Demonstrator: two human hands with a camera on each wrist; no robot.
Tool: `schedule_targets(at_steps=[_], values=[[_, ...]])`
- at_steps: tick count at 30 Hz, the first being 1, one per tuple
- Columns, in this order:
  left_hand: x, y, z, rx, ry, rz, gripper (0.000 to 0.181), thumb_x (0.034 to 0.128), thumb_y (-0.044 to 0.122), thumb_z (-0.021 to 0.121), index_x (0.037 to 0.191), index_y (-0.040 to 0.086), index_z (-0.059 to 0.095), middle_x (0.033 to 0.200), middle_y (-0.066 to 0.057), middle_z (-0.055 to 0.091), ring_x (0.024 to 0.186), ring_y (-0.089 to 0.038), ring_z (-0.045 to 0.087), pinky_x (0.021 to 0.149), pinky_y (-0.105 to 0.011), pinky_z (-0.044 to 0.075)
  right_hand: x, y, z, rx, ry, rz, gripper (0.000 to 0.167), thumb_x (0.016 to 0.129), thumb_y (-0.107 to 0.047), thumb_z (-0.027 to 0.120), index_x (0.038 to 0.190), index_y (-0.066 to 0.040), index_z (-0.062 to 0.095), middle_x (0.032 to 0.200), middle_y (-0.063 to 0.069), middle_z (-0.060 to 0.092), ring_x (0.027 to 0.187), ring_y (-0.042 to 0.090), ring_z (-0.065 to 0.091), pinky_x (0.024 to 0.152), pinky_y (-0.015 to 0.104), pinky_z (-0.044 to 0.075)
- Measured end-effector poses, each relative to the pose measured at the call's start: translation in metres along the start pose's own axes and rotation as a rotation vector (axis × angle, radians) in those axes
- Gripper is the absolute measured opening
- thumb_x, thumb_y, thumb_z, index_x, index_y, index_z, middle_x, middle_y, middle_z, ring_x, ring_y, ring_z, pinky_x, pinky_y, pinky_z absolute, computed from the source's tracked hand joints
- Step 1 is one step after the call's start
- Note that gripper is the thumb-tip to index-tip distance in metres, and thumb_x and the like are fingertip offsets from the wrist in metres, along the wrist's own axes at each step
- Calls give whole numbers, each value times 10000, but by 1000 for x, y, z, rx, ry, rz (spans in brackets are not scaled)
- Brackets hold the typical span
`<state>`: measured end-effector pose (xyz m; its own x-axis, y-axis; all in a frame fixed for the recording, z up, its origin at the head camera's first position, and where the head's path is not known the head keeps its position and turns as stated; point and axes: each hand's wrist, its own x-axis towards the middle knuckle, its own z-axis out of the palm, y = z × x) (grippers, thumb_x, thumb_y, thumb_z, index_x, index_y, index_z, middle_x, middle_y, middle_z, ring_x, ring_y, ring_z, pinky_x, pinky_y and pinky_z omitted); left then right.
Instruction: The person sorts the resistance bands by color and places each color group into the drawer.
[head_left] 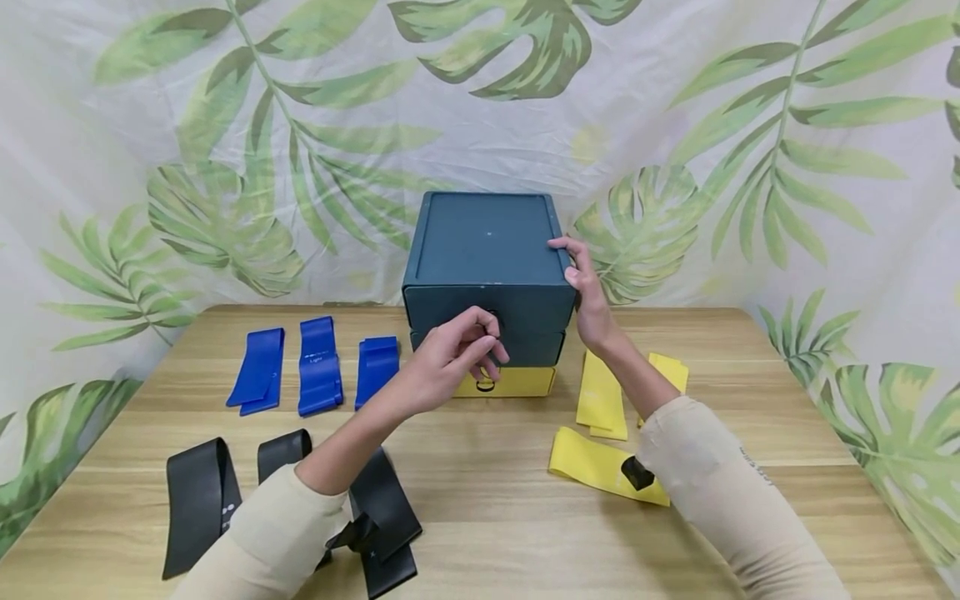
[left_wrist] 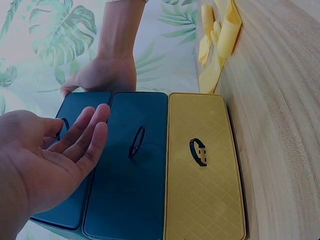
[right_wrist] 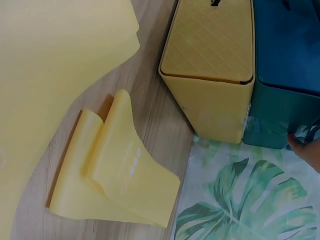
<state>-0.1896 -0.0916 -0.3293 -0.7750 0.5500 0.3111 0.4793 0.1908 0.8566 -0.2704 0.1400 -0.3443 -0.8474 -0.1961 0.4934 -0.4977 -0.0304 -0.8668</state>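
A stacked drawer box [head_left: 487,237] has two dark blue drawers above a yellow drawer [head_left: 534,382]; all fronts look closed. My left hand [head_left: 457,354] is at the top drawer front, its index finger bent at the black pull loop [left_wrist: 64,128]. The other fingers are loosely bent, palm toward the wrist camera. My right hand [head_left: 590,304] grips the box's upper right edge, fingertips bent over the top. Black pull loops hang on the middle drawer [left_wrist: 137,142] and the yellow drawer [left_wrist: 180,195].
Blue resistance bands [head_left: 318,367] lie left of the box. Black bands [head_left: 197,504] lie in front of them, partly under my left arm. Yellow bands [head_left: 600,396] lie on the right, near my right forearm. A leaf-patterned cloth [head_left: 360,158] hangs behind the wooden table [head_left: 495,517].
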Motion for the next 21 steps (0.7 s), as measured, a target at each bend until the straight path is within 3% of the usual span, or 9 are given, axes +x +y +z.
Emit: schedule_targets(at_steps=[6,13,21], values=[[-1,2,-2,-32,-9,22,64,1080,1,494,1097,-32,546,984,-241,698,824,-442,719,751,-493,615,0,0,-1,2,3,-8,604,931,-300,323,1418,54,373,1638,186,193,1451,380,276,1151,545,264],[-5,2,-4,-81,-45,31,56,1063,-12,527,1082,-33,575,935,-134,711,833,-393,731,736,-394,625,1,3,-3,-10,1,-41,598,927,-269,321,1410,80,377,1603,208,236,1426,355,299,1139,482,270],[-10,3,-7,-125,-129,37,76,1068,-18,510,1121,-56,548,964,-203,715,854,-394,729,741,-406,616,2,3,-2,2,-1,-32,593,919,-281,330,1408,50,390,1597,201,248,1435,343,285,1154,490,250]])
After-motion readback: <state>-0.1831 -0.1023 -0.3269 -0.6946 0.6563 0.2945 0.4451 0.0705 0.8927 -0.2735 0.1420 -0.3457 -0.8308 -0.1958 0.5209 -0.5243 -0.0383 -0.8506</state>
